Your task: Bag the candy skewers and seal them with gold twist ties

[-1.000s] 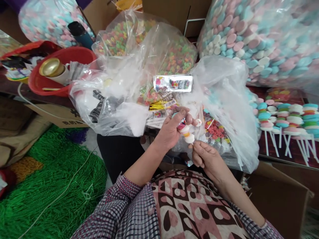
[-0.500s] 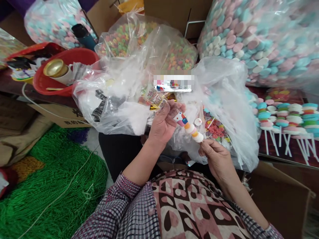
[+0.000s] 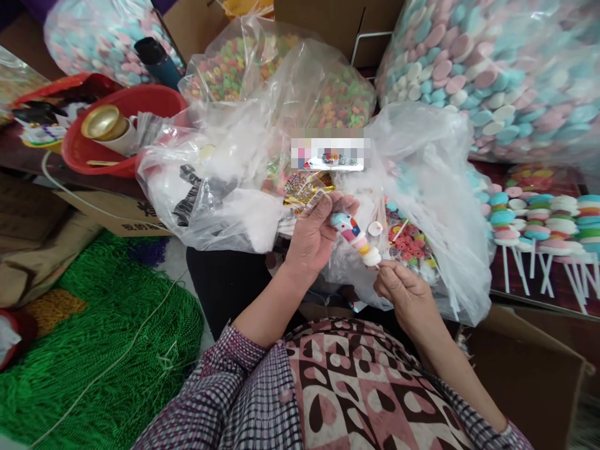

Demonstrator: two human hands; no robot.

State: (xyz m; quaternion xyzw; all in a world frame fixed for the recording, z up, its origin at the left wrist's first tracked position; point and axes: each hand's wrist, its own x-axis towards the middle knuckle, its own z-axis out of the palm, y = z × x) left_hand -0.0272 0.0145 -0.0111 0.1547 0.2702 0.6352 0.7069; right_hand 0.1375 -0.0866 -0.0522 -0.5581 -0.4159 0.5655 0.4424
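My right hand (image 3: 400, 284) pinches the stick end of a candy skewer (image 3: 369, 252) with white, orange and pink pieces. Its upper end is inside a small clear printed bag (image 3: 349, 230) with blue and red spots. My left hand (image 3: 315, 234) grips the bag around its far end, thumb on the near side. Just beyond my left fingers lie shiny gold wrappers (image 3: 307, 187) with a barcode label. Red ring gummies (image 3: 409, 242) and a loose white disc on a stick (image 3: 375, 229) lie in the plastic near my right hand.
Finished-looking candy skewers (image 3: 553, 219) lie at the right with sticks toward me. Big bags of marshmallows (image 3: 492, 81) and gummy rings (image 3: 253, 62) stand behind. A red basin (image 3: 82, 147) holds a gold bowl. Green strings (image 3: 117, 325) cover the lower left; an open carton (image 3: 525, 369) stands lower right.
The skewer has slid farther up into the printed bag, so its coloured pieces show through the print and fewer stick out below. Both hands stay nearly in place; the view shifted slightly.
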